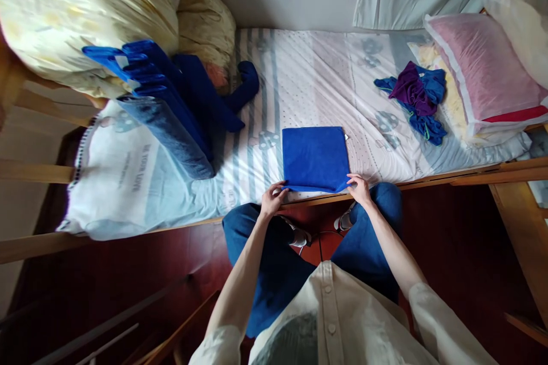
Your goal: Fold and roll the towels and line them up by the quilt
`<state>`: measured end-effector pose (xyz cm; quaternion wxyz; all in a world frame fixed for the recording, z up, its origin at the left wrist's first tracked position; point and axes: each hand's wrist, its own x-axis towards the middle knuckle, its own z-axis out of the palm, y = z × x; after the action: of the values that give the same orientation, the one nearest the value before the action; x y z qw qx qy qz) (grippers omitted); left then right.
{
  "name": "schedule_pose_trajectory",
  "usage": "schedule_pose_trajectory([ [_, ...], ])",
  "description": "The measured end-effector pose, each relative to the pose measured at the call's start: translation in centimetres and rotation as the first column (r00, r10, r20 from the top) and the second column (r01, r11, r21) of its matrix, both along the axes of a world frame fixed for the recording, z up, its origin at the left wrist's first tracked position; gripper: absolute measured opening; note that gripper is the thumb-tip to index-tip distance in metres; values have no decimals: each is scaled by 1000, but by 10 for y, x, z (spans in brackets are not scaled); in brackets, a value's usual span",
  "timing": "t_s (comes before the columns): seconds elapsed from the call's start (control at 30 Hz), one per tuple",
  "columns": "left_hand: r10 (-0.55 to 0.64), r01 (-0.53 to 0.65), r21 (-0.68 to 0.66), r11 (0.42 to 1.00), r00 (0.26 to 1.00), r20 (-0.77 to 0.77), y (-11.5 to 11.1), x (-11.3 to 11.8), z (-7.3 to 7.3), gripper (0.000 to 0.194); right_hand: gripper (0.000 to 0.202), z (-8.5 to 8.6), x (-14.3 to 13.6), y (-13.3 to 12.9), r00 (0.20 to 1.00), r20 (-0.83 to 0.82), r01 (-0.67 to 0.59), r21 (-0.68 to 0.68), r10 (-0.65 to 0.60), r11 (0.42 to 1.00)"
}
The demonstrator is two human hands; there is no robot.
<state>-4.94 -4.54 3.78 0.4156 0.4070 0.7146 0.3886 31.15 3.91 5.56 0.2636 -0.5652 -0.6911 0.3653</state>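
Note:
A blue towel (pixel 315 157), folded into a flat rectangle, lies at the near edge of the bed with a small white tag at its right side. The fingers of my left hand (pixel 273 198) pinch its near left corner. At the near right corner, my right hand (pixel 359 188) grips the cloth between thumb and fingers. The towel's near edge looks slightly raised and curled between the hands.
Folded blue cloths (pixel 166 91) stand in a row on the left, a grey-blue one (pixel 171 137) in front. Crumpled purple and blue clothes (pixel 415 94) lie right, beside a pink pillow (pixel 492 63). A yellow quilt (pixel 94 5) fills the back left. The wooden bed rail (pixel 462 177) runs along the front.

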Motion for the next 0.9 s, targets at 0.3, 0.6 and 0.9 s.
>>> schedule_pose_trajectory([
  [0.3,34,-62,206,977,990,138,-1,7,-5,42,17,-14,-2,5,994,-110,4,-47,-9,999],
  [0.6,-12,9,-21,1000,993,-121,1,-5,-12,45,8,-24,2,13,989,130,89,-113,-74,990],
  [0.9,35,-47,-127,991,995,-98,-5,-2,-25,54,21,-29,4,13,977,196,114,-152,-84,982],
])
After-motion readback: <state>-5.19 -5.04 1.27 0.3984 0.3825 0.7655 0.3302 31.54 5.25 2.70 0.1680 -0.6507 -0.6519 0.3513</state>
